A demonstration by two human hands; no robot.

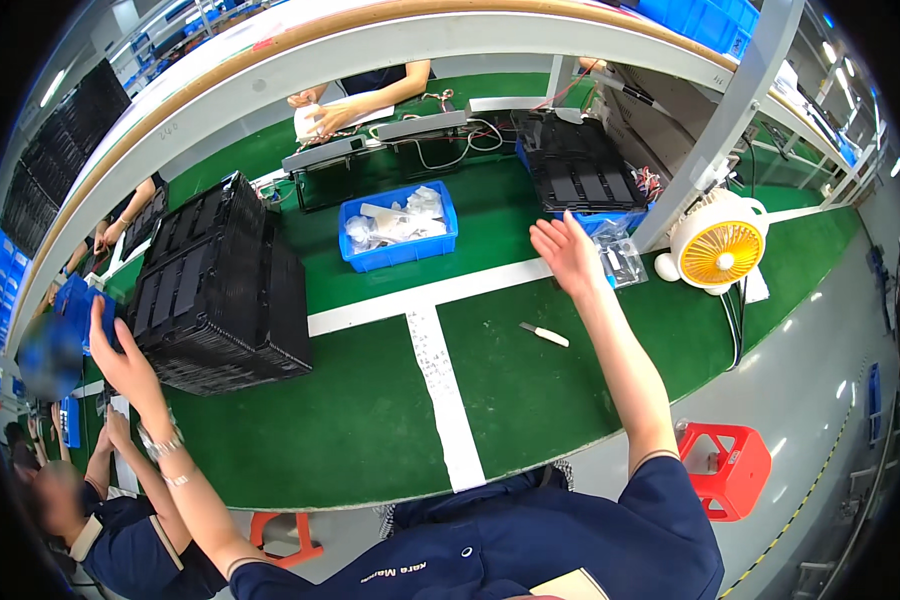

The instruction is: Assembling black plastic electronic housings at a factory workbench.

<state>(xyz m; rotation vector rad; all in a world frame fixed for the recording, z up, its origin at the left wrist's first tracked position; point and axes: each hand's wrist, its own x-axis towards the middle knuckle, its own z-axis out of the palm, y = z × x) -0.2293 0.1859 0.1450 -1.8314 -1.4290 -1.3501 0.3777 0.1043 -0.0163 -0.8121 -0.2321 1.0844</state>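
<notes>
Camera set-up: one head-worn fisheye view, looking down and forward over your workbench.

You have a single view only, so no part of the scene is shared with a second one. It sits above your chest and faces the green bench (pixel 370 420), with your forearms coming in from the lower edge; your left hand (pixel 120 355) shows at the left and your right hand (pixel 568 255) right of centre. The bench is close below; the far shelf rail (pixel 270 60) and the white post (pixel 720 120) bend toward the rim. A dark ring closes off the corners.
</notes>
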